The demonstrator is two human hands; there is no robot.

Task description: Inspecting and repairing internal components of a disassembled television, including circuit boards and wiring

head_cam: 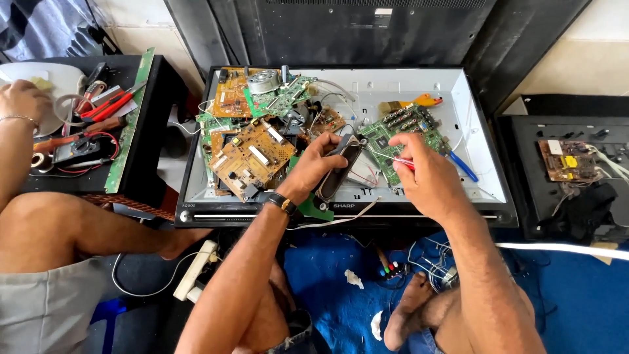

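Your left hand (325,159) wraps its fingers around a long black speaker (341,172), held over the front middle of the open television shell (485,190). Your right hand (426,172) pinches a red-handled tool (405,162) just right of the speaker, against a green circuit board (401,128). A tan board (252,156) lies left of the speaker.

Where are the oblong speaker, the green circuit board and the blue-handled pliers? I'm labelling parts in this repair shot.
oblong speaker (341,172): head view, on its dark front face.
green circuit board (388,136): head view, on its bare upper left area.
blue-handled pliers (464,167): head view, on one blue handle.
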